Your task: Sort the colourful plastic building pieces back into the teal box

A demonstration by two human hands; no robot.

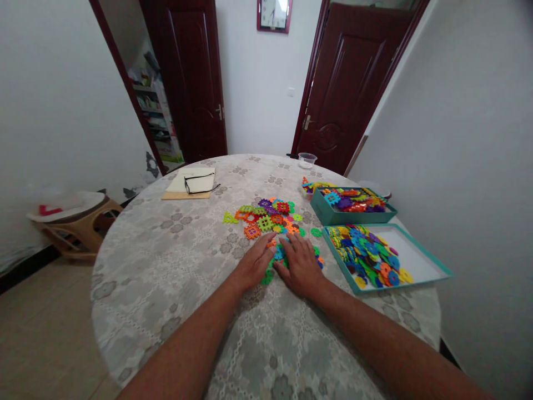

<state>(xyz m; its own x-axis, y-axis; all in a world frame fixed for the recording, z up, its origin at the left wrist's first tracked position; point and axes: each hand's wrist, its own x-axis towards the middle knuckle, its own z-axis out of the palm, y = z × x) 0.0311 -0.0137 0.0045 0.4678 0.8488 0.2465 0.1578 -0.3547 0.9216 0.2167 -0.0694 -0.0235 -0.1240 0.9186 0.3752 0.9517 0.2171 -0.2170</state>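
Note:
A heap of colourful plastic interlocking pieces (266, 215) lies in the middle of a round table covered by a patterned cloth (175, 261). My left hand (255, 262) rests flat on the cloth with its fingers stretched toward the nearest pieces. My right hand (300, 265) lies flat beside it, fingers extended and pressing on a few blue and green pieces (278, 253) between the two hands. Neither hand grips anything.
A teal box lid (420, 261) holding several round pieces lies at the right. Behind it stands a teal box (328, 214) full of pieces. A clear plastic cup (307, 160), a notebook (183, 188) with glasses (200, 182) and a stool (79, 222) on the left are also present.

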